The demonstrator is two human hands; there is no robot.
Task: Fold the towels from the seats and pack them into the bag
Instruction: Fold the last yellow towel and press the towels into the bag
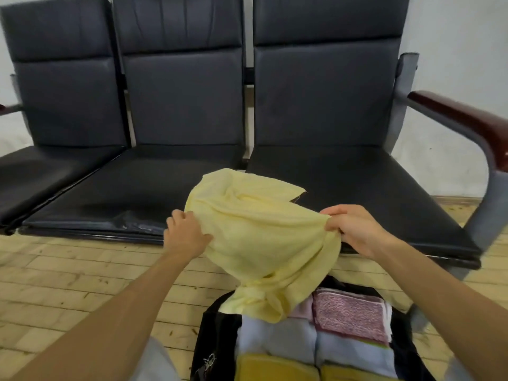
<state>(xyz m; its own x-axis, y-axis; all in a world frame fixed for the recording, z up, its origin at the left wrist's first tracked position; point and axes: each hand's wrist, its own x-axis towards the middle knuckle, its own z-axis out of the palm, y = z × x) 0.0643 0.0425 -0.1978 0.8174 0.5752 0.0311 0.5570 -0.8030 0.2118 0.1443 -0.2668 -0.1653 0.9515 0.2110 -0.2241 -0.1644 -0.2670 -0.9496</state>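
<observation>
A pale yellow towel [258, 237] hangs crumpled between my two hands, over the front edge of the seats. My left hand [185, 233] grips its left edge and my right hand [353, 229] pinches its right edge. The towel's lower end droops onto the open black bag [213, 334] on the floor below. Inside the bag lie folded towels: a pink one [350, 316], light blue ones [277, 343] and a mustard yellow one [264, 368].
A row of three dark padded seats [357, 188] stands against the white wall, with a brown armrest [467, 119] on a grey frame at the right. The floor [68, 284] is light wooden boards.
</observation>
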